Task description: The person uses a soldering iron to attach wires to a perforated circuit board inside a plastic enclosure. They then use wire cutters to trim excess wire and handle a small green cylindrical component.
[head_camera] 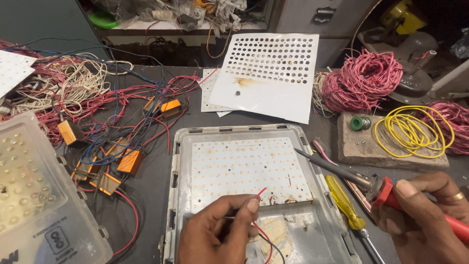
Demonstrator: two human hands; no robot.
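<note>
While the left hand (220, 232) pinched a thin red wire (259, 194) between thumb and forefinger, its bare end rested against the lower edge of the white LED board (244, 166), steadied for joining. That board, dotted with rows of small orange pads, lay flat inside a grey metal housing (171, 195) on the dark table (322, 127). The right hand (430, 215) was wrapped around a red-handled soldering iron (342, 171), its dark tip hovering just above the board's right edge.

An electronics repair workshop: soldering iron (342, 172), wire coils (360, 80), LED panel (246, 166), cluttered bench (151, 181)
</note>
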